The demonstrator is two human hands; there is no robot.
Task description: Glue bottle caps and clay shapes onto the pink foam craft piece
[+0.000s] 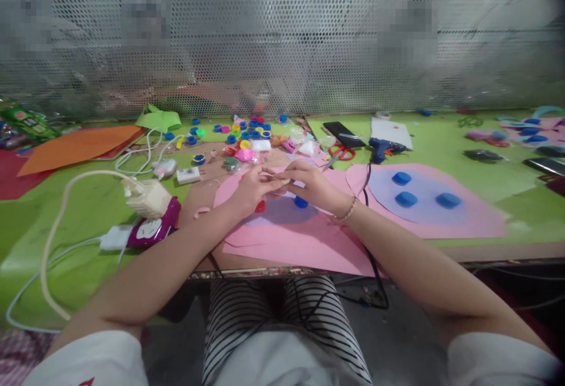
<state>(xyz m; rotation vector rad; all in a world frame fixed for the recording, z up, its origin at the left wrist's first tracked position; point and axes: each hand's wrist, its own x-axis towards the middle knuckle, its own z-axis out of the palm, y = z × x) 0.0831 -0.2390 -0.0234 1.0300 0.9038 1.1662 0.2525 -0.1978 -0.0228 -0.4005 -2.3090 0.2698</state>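
My left hand (253, 190) and my right hand (312, 186) meet fingertip to fingertip above a pink paper sheet (295, 245). Both are closed in a pinch; whatever lies between the fingers is too small or hidden to name. Below them a lilac paper piece (282, 215) lies on the pink sheet. A red bottle cap (260, 206) shows by my left hand, and a blue bottle cap (301, 202) sits under my right. To the right, another lilac piece (379, 195) on pink paper (481, 221) bears three blue caps (406, 199).
Several loose caps (256, 135), red-handled scissors (342, 152), a phone (343, 134) and a blue glue gun (384, 148) lie toward the back. Its black cord (367, 186) runs down past my right wrist. A purple power strip (154, 227) with plugs and cables stands left. Perforated metal (282, 39) rises behind.
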